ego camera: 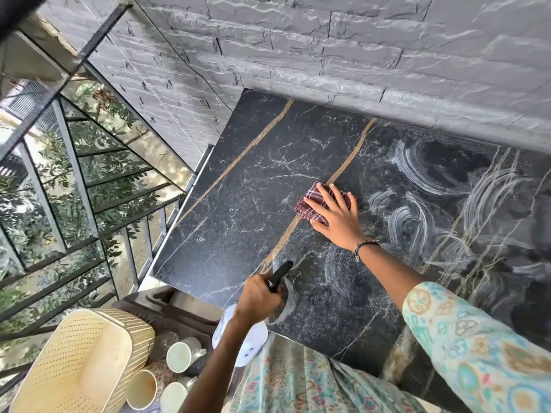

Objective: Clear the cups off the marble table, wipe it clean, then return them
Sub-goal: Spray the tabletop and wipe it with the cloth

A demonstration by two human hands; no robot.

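While the cups [178,357] wait beside the basket [80,362], right hand [337,214] presses cloth [313,204], fingers spread, on marble table [238,189]; left hand [261,296] grips spray bottle [253,329]. Cups: probably fragile, light; take by handle.

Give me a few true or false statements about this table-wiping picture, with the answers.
1. The right hand presses a maroon cloth flat on the marble table. True.
2. The left hand is empty. False: it grips a spray bottle by its black trigger head.
3. The cups stand on the marble. False: they sit on a lower surface beside a cream basket.
4. White wipe streaks show on the table's right part. True.
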